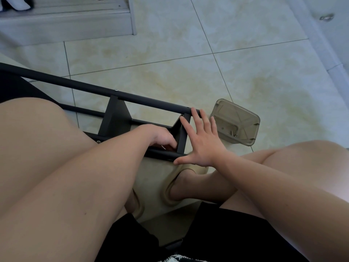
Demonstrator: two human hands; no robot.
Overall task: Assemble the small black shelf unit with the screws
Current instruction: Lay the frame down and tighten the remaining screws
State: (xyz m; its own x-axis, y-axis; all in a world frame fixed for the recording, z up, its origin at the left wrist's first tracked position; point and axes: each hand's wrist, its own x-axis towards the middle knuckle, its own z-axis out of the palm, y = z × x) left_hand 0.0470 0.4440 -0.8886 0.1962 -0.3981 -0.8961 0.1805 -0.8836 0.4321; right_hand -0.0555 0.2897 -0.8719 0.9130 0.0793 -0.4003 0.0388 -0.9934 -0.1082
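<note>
1. The right hand is spread flat with straight fingers. Its fingertips press against the end panel and the tip of the top rail of the shelf unit, and it grasps nothing.
2. The left hand reaches down inside the frame just beside that end panel, fingers curled toward the lower rail. Something small and reddish shows under the fingertips, but I cannot tell whether the hand is holding it.
3. The shelf unit lies on its side across the tiled floor, between the person's bare knees. Its black rails run from the upper left down to the hands.
4. A smoky clear plastic container sits on the floor just to the right of the right hand, with a few screws loose in its bottom.
5. Below the hands, the person's feet rest in beige slippers.
6. A grey step runs along the far left corner of the room.
</note>
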